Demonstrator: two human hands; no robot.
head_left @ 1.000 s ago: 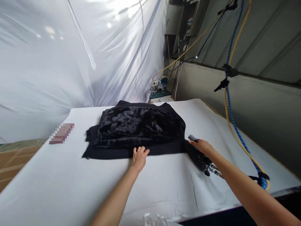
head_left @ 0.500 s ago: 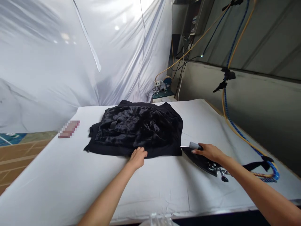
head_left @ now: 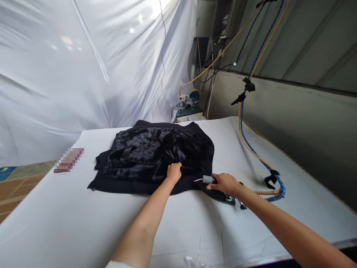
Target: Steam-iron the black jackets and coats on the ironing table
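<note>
A black garment (head_left: 147,149) with a shiny, velvety inner face lies spread out on a white padded table (head_left: 92,230). My left hand (head_left: 174,172) is on the garment, a little in from its near edge, with fingers curled and closed on the fabric. In my right hand (head_left: 227,184) is the grey-and-black handle of a steam iron (head_left: 216,193). The iron's pointed front lies over the garment's near right corner, while its rear rests beyond the cloth. My hand and forearm cover part of the iron.
Blue and yellow hoses (head_left: 242,126) hang from above at the right and loop onto the table behind the iron. A reddish, pixelated object (head_left: 68,160) lies at the far left. White sheeting (head_left: 83,74) drapes behind the table; a small machine (head_left: 185,102) stands past the far edge.
My right hand has slid the iron left, onto the garment's near right corner. My left hand has moved inward from the near edge, farther onto the fabric. The hoses have shifted with the iron.
</note>
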